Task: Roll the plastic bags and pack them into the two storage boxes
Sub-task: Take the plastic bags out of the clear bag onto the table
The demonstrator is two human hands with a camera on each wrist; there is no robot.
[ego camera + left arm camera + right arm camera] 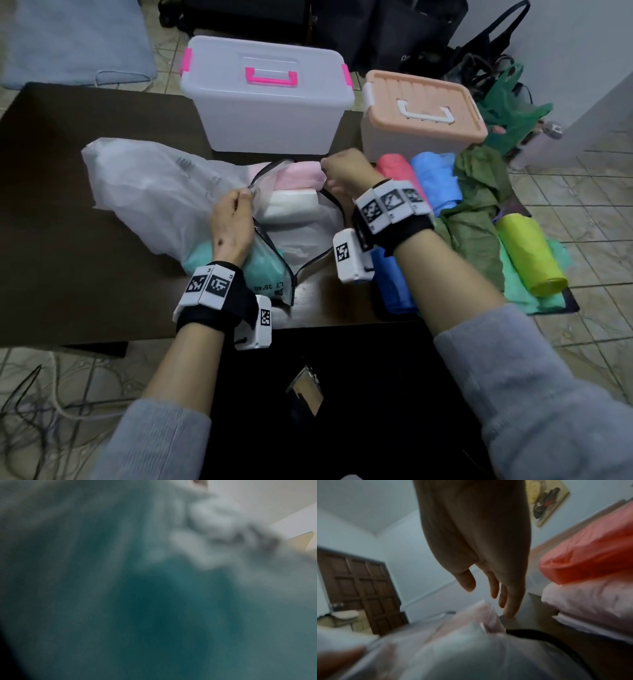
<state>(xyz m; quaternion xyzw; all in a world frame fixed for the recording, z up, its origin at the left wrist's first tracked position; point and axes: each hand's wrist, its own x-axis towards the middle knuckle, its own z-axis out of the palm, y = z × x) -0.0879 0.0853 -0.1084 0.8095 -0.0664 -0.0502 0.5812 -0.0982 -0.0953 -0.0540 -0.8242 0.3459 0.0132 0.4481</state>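
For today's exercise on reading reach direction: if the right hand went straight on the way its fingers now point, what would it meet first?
Probably the pink bag in the clear zip pouch: the right hand points left towards it, fingers relaxed. Depth is unclear.

A dark table (68, 192) stands on a tiled floor (582, 212), by pale walls (359, 507) and a wooden door (359, 588).

Two lidded storage boxes at twelve o'clock, clear box with pink handle (270, 102), peach-lidded box (424, 113) at one o'clock, clear black-edged zip bag (294, 212) centre holding folded pink, white bags, rolled red (397, 168), blue (438, 178), yellow (529, 253) bags at three o'clock
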